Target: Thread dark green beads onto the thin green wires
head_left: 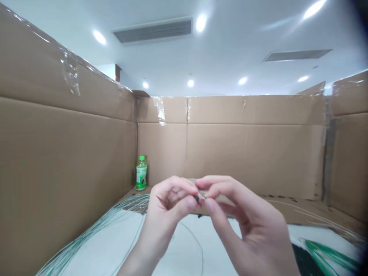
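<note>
My left hand [172, 211] is raised at the middle of the head view, thumb and fingers pinched on a small dark green piece [197, 198]. Close beside it, my right hand [244, 218] pinches a tiny pale, shiny end [203, 197] between thumb and fingers. The fingertips of both hands nearly meet, and they partly hide the small pieces. A thin wire [198, 243] curves over the white surface below my hands.
Pale green wires [94, 226] bunch along the left of the white tabletop [184, 260]. Green wires [330, 255] lie at the right by a dark patch. A green bottle [141, 174] stands in the back left corner. Cardboard walls [230, 153] enclose the table.
</note>
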`<state>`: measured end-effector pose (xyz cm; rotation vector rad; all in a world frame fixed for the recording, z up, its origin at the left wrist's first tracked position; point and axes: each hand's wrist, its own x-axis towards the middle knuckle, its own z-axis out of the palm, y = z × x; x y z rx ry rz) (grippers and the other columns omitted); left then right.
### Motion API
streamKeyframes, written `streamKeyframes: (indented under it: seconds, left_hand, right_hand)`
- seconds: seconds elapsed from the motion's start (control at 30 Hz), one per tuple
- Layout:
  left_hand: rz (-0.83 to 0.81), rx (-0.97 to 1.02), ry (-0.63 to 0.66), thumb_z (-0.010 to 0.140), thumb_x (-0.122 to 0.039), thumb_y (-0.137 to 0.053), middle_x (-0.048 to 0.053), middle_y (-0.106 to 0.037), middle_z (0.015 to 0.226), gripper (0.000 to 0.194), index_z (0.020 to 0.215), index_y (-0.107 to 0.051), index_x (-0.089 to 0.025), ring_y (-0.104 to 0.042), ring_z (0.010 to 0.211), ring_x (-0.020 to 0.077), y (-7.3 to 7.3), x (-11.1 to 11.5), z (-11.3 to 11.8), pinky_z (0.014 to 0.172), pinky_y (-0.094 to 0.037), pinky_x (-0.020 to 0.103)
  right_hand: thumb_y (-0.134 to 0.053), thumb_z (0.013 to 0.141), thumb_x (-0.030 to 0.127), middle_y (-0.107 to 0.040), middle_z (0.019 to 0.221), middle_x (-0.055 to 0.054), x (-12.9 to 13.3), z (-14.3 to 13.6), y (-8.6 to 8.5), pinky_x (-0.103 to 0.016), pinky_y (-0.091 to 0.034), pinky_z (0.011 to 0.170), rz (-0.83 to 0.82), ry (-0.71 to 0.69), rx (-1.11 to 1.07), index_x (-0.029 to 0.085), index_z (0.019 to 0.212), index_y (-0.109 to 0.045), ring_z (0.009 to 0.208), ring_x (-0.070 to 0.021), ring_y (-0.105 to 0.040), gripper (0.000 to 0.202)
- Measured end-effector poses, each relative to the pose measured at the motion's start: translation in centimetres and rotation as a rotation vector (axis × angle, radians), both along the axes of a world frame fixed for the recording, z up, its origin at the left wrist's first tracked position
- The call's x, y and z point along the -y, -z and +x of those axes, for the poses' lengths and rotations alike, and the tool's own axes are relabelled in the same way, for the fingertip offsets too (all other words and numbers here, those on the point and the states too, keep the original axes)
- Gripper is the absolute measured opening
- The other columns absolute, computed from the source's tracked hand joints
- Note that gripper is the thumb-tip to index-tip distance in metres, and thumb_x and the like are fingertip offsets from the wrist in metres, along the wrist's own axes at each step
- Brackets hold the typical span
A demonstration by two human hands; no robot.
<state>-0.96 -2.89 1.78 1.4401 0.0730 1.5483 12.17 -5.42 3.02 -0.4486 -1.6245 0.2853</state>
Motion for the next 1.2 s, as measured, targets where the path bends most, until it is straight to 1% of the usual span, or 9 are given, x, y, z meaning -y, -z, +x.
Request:
streamKeyframes:
  seconds: [0.13,0.27,0.43,0.53,0.7,0.83,1.0,1.1,1.2]
  left_hand:
    - [0.007,0.006,0.057,0.078,-0.016,-0.068,-0.005,-0.069,0.074,0.007,0.079,-0.071,-0.022,-0.064,0.067,0.0024,-0.2,-0.1,-0.6,0.065,-0.051,0.008]
    - [0.003,-0.027,0.052,0.077,-0.013,-0.068,-0.004,-0.069,0.074,0.01,0.078,-0.073,-0.022,-0.065,0.066,0.004,-0.2,-0.4,-0.7,0.064,-0.053,0.01]
    - [0.012,-0.038,-0.01,0.074,-0.013,-0.07,-0.002,-0.068,0.073,0.01,0.075,-0.074,-0.023,-0.064,0.065,0.005,-0.1,-0.4,-0.5,0.062,-0.053,0.011]
    - [0.023,-0.046,-0.04,0.074,-0.014,-0.07,-0.001,-0.069,0.074,0.01,0.075,-0.074,-0.023,-0.063,0.066,0.0058,-0.1,-0.4,-0.4,0.061,-0.053,0.011]
    - [0.036,-0.065,-0.098,0.074,-0.014,-0.071,-0.001,-0.066,0.071,0.01,0.074,-0.075,-0.024,-0.062,0.064,0.0057,-0.1,-0.5,-0.4,0.06,-0.053,0.012]
    - [0.077,-0.078,-0.148,0.074,-0.013,-0.069,-0.001,-0.067,0.07,0.012,0.074,-0.075,-0.024,-0.063,0.061,0.0071,-0.2,-0.4,-0.2,0.058,-0.054,0.013]
    - [0.098,-0.133,-0.304,0.071,-0.01,-0.071,0.001,-0.068,0.07,0.012,0.071,-0.075,-0.021,-0.063,0.065,0.0087,-0.4,-0.1,-0.2,0.057,-0.054,0.013]
    - [0.073,-0.149,-0.307,0.071,-0.011,-0.072,0.0,-0.067,0.069,0.01,0.07,-0.074,-0.021,-0.063,0.064,0.0094,-0.5,0.0,-0.4,0.056,-0.053,0.015]
    - [0.076,-0.148,-0.328,0.071,-0.012,-0.072,0.0,-0.067,0.069,0.011,0.07,-0.073,-0.022,-0.063,0.064,0.0093,-0.4,-0.1,-0.5,0.057,-0.052,0.016]
  right_hand:
    - [-0.055,0.076,0.009,-0.067,0.09,0.0,-0.3,-1.1,0.8,-0.013,-0.056,0.059,0.051,0.088,-0.054,0.022,0.073,-0.056,0.078,-0.0106,-0.067,0.013]
    - [-0.056,0.076,0.011,-0.068,0.089,0.0,-0.4,-1.1,1.1,-0.012,-0.054,0.053,0.083,0.172,-0.054,0.023,0.072,-0.057,0.075,-0.0111,-0.066,0.012]
    - [-0.057,0.076,0.011,-0.068,0.088,-0.003,-0.4,-0.9,1.2,-0.012,-0.055,0.05,0.128,0.233,-0.041,0.022,0.072,-0.058,0.072,-0.0119,-0.067,0.012]
    - [-0.056,0.077,0.008,-0.068,0.088,-0.004,-0.3,-0.7,1.2,-0.012,-0.056,0.05,0.156,0.222,-0.034,0.021,0.072,-0.058,0.071,-0.012,-0.066,0.014]
    - [-0.057,0.075,0.005,-0.067,0.094,-0.006,-0.5,0.0,1.1,-0.013,-0.058,0.053,0.18,0.191,0.084,0.02,0.077,-0.058,0.077,-0.0133,-0.067,0.016]
    - [-0.057,0.075,0.005,-0.067,0.093,-0.005,-0.8,0.4,1.2,-0.013,-0.058,0.055,0.184,0.197,0.105,0.02,0.078,-0.057,0.078,-0.0129,-0.067,0.015]
    - [-0.058,0.076,0.006,-0.067,0.09,-0.004,-1.0,0.6,1.0,-0.012,-0.058,0.062,0.25,0.295,0.207,0.019,0.077,-0.057,0.074,-0.0102,-0.066,0.013]
    - [-0.06,0.077,0.008,-0.068,0.087,-0.003,-0.9,0.7,0.8,-0.012,-0.056,0.062,0.26,0.342,0.246,0.019,0.076,-0.059,0.069,-0.0083,-0.065,0.011]
    - [-0.06,0.079,0.01,-0.069,0.084,0.0,-0.8,0.6,0.8,-0.011,-0.055,0.062,0.25,0.337,0.22,0.02,0.077,-0.061,0.069,-0.0075,-0.065,0.011]
